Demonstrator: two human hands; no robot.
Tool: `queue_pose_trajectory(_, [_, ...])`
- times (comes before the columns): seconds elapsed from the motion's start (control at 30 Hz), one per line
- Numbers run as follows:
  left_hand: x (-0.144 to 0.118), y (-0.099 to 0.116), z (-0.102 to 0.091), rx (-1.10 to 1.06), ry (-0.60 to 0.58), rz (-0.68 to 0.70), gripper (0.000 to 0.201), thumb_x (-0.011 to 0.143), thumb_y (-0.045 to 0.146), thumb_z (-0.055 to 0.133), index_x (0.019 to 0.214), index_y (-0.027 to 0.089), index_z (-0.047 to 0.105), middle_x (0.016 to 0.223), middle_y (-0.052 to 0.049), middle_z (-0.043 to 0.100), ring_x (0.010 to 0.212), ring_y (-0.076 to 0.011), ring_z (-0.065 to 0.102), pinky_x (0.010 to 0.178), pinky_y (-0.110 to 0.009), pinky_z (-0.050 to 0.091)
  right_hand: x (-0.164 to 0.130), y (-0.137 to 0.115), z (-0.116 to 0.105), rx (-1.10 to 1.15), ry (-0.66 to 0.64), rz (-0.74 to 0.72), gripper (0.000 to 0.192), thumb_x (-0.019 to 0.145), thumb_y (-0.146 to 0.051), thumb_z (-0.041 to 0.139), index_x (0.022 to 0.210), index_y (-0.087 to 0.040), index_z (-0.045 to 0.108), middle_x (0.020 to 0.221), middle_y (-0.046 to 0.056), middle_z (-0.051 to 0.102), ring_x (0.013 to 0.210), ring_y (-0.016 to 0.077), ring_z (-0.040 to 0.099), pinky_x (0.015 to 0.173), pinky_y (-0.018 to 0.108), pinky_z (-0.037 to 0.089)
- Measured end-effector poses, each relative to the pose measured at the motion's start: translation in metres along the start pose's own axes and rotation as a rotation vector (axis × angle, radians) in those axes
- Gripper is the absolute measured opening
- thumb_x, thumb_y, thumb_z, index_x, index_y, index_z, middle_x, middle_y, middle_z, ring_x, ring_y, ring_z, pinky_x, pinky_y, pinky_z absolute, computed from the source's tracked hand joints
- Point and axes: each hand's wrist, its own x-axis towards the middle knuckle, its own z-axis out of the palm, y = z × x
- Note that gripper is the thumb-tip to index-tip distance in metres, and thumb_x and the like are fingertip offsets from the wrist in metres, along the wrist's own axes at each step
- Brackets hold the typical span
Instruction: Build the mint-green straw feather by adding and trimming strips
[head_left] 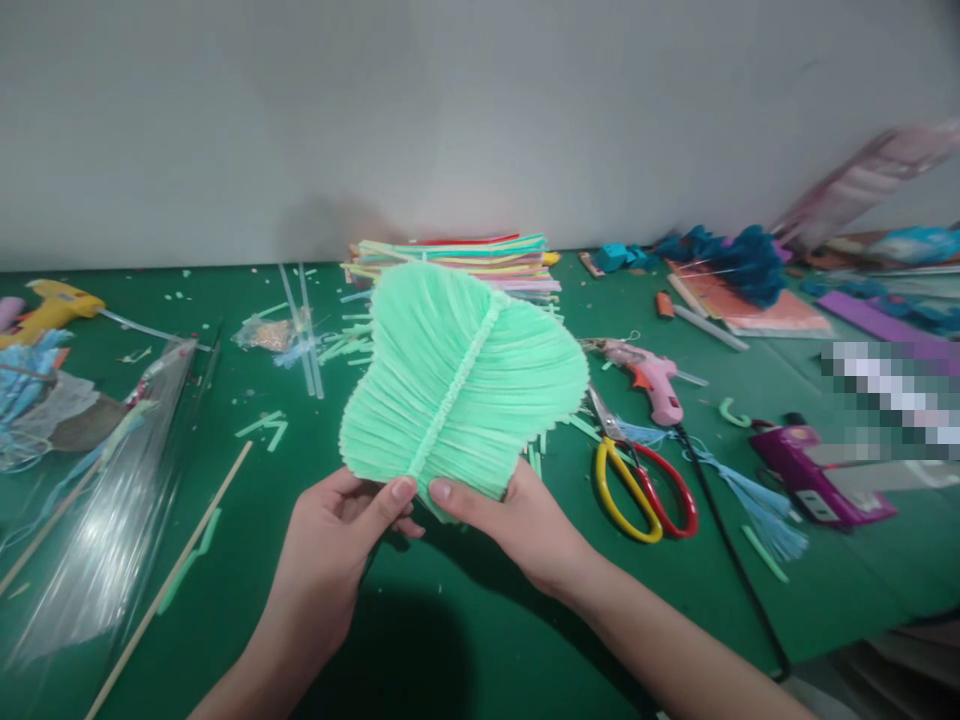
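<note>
A mint-green leaf made of pipe cleaners (465, 380) is held up above the green table, its twisted midrib running from lower left to upper right. My left hand (349, 520) grips its lower left edge, thumb on the face beside the midrib's base and fingers behind. At the lower right edge, my right hand (525, 520) pinches it the same way, the thumbs close together; most of its fingers are hidden behind the leaf. Scissors (637, 480) with one yellow and one red handle lie right of the leaf, near a pink glue gun (649, 378).
A bundle of coloured pipe cleaners (457, 255) lies at the back by the wall. To the left are a yellow glue gun (60, 308), a wooden stick (176, 575) and clear plastic wrap (112, 510). A purple tape dispenser (817, 475) stands at right, with green offcuts scattered around.
</note>
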Motion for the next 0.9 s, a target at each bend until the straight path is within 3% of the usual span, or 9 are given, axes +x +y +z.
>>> queue_pose_trajectory(0.13, [-0.0011, 0.0009, 0.0035, -0.006, 0.016, 0.064, 0.024, 0.067, 0.034, 0.082, 0.073, 0.014, 0.070, 0.056, -0.001, 0.069, 0.054, -0.0134, 0.064, 0.058, -0.021, 0.049, -0.0002, 0.0021, 0.0006, 0.012, 0.008, 0.009, 0.030, 0.080, -0.029, 0.073, 0.109, -0.021, 0.066, 0.110, 0.003, 0.071, 0.104, 0.0211, 0.065, 0.094, 0.037, 0.050])
queue_pose_trajectory(0.33, [-0.0009, 0.0008, 0.0030, -0.004, 0.002, 0.028, 0.025, 0.067, 0.036, 0.081, 0.073, 0.014, 0.070, 0.058, -0.003, 0.070, 0.055, -0.0155, 0.064, 0.058, -0.024, 0.050, 0.0005, 0.0013, 0.0016, 0.029, -0.004, 0.027, 0.032, 0.079, -0.031, 0.074, 0.108, -0.019, 0.067, 0.109, 0.005, 0.071, 0.103, 0.0220, 0.064, 0.093, 0.038, 0.050])
queue_pose_trajectory(0.53, [-0.0026, 0.0016, 0.0054, -0.049, -0.005, 0.074, 0.022, 0.067, 0.032, 0.081, 0.074, 0.014, 0.071, 0.060, -0.002, 0.069, 0.052, -0.0135, 0.062, 0.056, -0.023, 0.050, 0.0012, 0.0009, 0.0011, 0.007, -0.043, 0.019, 0.027, 0.077, -0.032, 0.075, 0.101, -0.020, 0.070, 0.101, 0.004, 0.072, 0.094, 0.0204, 0.066, 0.086, 0.035, 0.053])
queue_pose_trajectory(0.77, [-0.0012, 0.0001, -0.0021, -0.005, -0.111, 0.076, 0.018, 0.073, 0.031, 0.078, 0.082, 0.017, 0.071, 0.072, -0.002, 0.073, 0.057, -0.0123, 0.062, 0.061, -0.023, 0.051, 0.0013, -0.0004, 0.0013, 0.010, -0.054, 0.032, 0.031, 0.075, -0.029, 0.077, 0.104, -0.021, 0.070, 0.102, 0.003, 0.072, 0.095, 0.0204, 0.066, 0.088, 0.036, 0.052])
queue_pose_trajectory(0.9, [-0.0006, 0.0012, -0.0038, 0.019, -0.107, 0.079, 0.020, 0.074, 0.033, 0.078, 0.082, 0.017, 0.070, 0.069, 0.000, 0.072, 0.059, -0.0119, 0.062, 0.064, -0.023, 0.050, 0.0019, -0.0026, 0.0019, -0.044, -0.040, 0.023, 0.032, 0.074, -0.030, 0.077, 0.104, -0.020, 0.070, 0.104, 0.005, 0.072, 0.098, 0.0226, 0.066, 0.090, 0.039, 0.052])
